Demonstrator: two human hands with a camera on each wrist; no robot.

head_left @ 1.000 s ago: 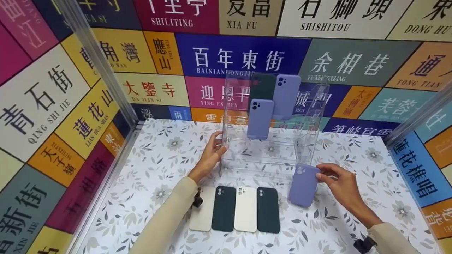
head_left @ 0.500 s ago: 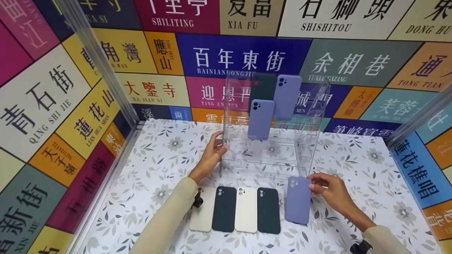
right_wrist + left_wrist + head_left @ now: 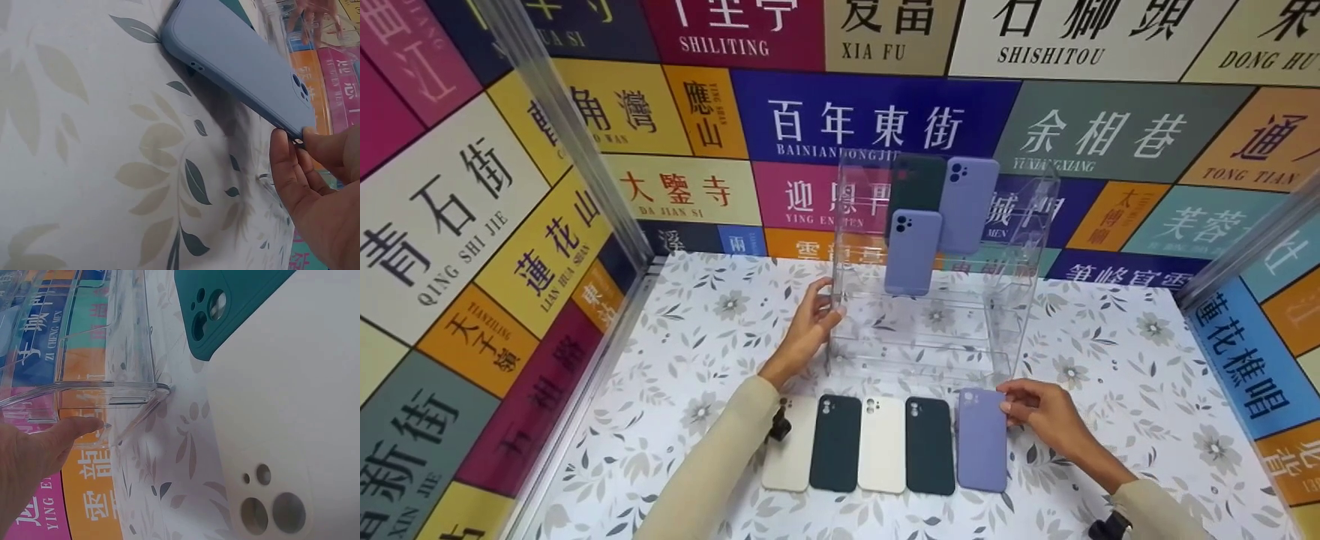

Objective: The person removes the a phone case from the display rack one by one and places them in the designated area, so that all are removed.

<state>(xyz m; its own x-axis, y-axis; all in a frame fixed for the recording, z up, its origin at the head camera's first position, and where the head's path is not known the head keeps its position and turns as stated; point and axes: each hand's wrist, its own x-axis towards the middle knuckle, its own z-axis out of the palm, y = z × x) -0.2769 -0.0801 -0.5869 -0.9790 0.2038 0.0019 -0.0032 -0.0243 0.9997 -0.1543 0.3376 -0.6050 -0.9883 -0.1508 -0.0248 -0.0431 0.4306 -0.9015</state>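
Observation:
At the right end of a row of phone cases, my right hand (image 3: 1046, 409) pinches a lavender phone case (image 3: 982, 442) by its upper right edge. The right wrist view shows thumb and fingers at the camera-hole end of that lavender case (image 3: 236, 62), its lower end close to the table. My left hand (image 3: 808, 326) grips the left side of a clear acrylic display stand (image 3: 915, 330), thumb in front. To the left of the held case lie a dark green case (image 3: 930, 446), a white case (image 3: 882, 446), another dark green case (image 3: 835, 444) and a cream case (image 3: 789, 457), partly behind the left sleeve.
On the stand's upper tiers rest a dark green case (image 3: 919, 184) and two lavender cases, one at the back (image 3: 971, 206) and one in front (image 3: 913, 255). A leaf-patterned cloth (image 3: 697, 465) covers the table. Sign-printed walls (image 3: 877, 116) enclose the back and sides.
My right hand has brought the lavender case down and left from beside the stand's front right corner to the row's right end. The left hand stays on the stand.

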